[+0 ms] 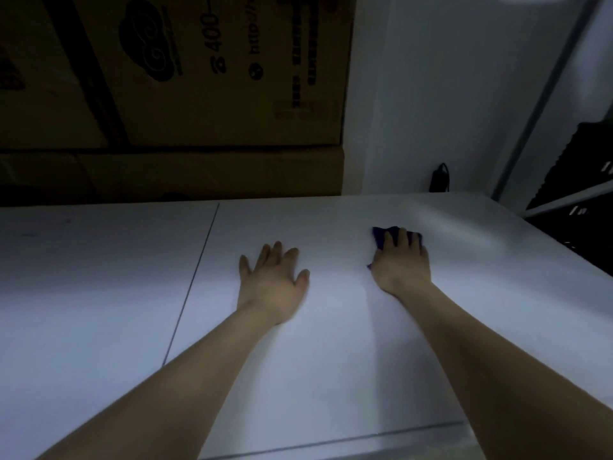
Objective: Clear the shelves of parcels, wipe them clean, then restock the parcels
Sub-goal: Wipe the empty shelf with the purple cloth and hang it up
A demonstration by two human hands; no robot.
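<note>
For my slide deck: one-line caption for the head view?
Right hand presses a purple cloth on the white shelf; left hand rests flat alongside.

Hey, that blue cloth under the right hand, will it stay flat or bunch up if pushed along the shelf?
Probably floppy: the cloth looks crumpled ahead of the right hand. It should slide easily, since the white shelf looks smooth. Lifted, it would likely droop.
</note>
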